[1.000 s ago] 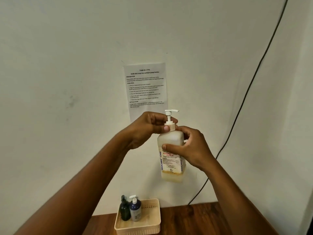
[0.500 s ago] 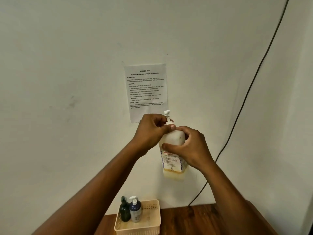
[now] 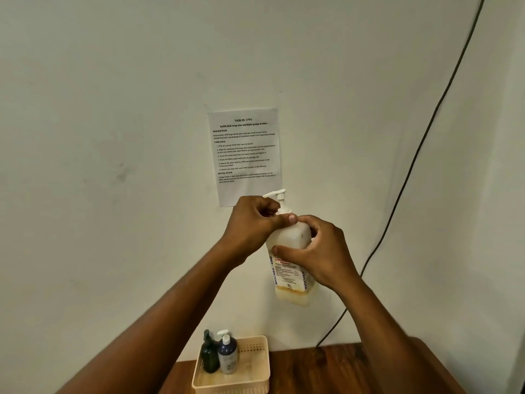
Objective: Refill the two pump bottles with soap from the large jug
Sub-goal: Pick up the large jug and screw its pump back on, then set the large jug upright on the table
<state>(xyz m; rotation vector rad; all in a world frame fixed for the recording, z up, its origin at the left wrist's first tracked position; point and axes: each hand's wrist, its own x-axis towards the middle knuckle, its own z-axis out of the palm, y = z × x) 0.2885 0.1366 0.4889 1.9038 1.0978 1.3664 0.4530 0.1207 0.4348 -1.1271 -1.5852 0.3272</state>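
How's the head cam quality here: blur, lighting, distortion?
Head view: dim, warm light, no glare; soft shadows of the large jug on the wall; both hands, left and right, fairly sharp, forearms smeared near the bottom edge; cable bows, suggesting wide-angle distortion; paper sheet headings legible, small print not.

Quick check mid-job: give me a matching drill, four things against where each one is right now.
Things:
1. large jug
2. left hand
3. two pump bottles
4. task sheet

Places:
A. on the wall
B. standing in the left end of the basket
C. closed around the jug's pump collar
D. held up in the air, right hand around its body

Pairs: 1-D, 2-C, 3-B, 4-A
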